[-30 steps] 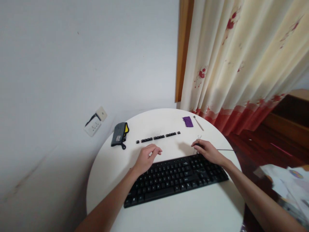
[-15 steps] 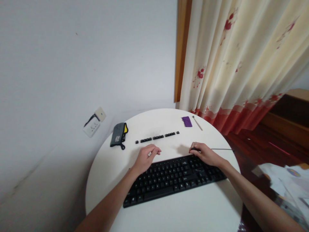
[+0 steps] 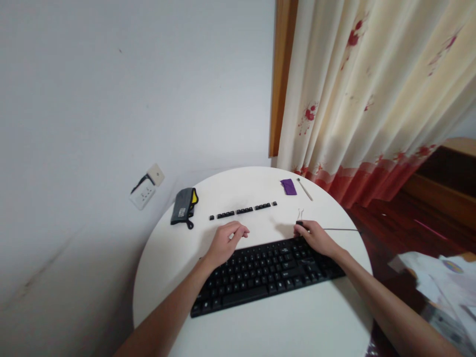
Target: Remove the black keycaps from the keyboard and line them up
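On the white round table (image 3: 260,322) lies a black keyboard (image 3: 253,275), tilted slightly up toward the right. My left hand (image 3: 226,241) hovers over or rests at its top-left edge, fingers loosely curled together, with nothing visible in them. At the keyboard's top-right edge, my right hand (image 3: 311,235) pinches a wire keycap puller (image 3: 299,215); its black end shows at my fingertips and two thin wires point away from me. Beyond the hands runs a row of loose black keycaps (image 3: 244,210), set out in groups with a single one at each end.
A grey pouch (image 3: 182,206) with yellow inside lies at the table's left edge. Toward the back right are a purple cloth (image 3: 288,187) and a slim brush-like stick (image 3: 305,190). The keyboard's cable (image 3: 340,229) runs off the right edge. A wall socket (image 3: 143,193) is at left.
My right hand has turned slightly, and the puller's wires now point up and away, clear of the fingers. My left hand has stayed in place.
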`<move>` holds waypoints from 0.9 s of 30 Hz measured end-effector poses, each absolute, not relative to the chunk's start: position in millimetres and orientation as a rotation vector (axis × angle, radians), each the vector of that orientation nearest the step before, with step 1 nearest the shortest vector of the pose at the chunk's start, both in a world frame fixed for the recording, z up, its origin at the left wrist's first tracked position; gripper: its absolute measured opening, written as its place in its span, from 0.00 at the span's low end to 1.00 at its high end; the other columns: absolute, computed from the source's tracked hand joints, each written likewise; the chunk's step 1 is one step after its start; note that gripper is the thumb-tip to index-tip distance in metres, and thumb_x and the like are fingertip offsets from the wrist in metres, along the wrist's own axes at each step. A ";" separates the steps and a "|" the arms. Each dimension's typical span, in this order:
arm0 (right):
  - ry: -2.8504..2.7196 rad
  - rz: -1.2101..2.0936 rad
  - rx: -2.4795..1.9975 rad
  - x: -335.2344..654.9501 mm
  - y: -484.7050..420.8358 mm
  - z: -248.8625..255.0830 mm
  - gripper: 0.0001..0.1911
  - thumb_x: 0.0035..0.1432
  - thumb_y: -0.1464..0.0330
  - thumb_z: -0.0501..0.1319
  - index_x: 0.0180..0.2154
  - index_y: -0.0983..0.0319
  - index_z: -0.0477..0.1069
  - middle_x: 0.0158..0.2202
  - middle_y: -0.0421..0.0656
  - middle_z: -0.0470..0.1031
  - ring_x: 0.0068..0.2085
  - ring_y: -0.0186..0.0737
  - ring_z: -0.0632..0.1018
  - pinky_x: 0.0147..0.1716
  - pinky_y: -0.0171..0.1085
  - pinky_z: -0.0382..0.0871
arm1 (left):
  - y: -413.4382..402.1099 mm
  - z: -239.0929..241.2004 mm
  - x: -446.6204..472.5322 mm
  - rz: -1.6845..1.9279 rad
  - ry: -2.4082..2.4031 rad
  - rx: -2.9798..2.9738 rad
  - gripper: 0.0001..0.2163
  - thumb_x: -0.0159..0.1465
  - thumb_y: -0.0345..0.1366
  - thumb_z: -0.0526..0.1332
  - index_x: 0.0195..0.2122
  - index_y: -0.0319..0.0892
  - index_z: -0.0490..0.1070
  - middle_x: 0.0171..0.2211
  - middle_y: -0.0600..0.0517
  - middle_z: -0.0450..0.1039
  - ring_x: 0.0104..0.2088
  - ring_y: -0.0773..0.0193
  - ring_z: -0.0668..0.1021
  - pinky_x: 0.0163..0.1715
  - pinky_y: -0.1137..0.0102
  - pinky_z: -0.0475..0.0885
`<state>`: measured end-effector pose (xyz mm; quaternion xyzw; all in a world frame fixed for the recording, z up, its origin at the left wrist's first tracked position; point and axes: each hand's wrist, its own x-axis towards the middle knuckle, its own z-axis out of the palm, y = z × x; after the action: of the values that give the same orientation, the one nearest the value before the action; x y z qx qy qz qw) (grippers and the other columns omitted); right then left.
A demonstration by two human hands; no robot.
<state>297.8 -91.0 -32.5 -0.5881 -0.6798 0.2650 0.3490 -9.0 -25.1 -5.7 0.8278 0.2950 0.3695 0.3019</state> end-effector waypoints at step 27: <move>-1.170 0.980 -1.159 173.8 -86.5 -9.0 0.19 0.60 0.55 0.58 0.33 0.65 0.76 0.26 0.43 0.75 0.27 0.37 0.76 0.28 0.35 0.72 | -41.8 -1.8 2.9 0.869 0.647 2.301 0.05 0.62 0.32 0.62 0.39 0.42 0.71 0.38 0.50 0.72 0.39 0.63 0.74 0.40 0.68 0.70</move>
<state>173.8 -86.5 -9.0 -0.4948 -0.4995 0.4185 0.5750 2.9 -41.8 -1.8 0.8645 0.2429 0.3266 0.2948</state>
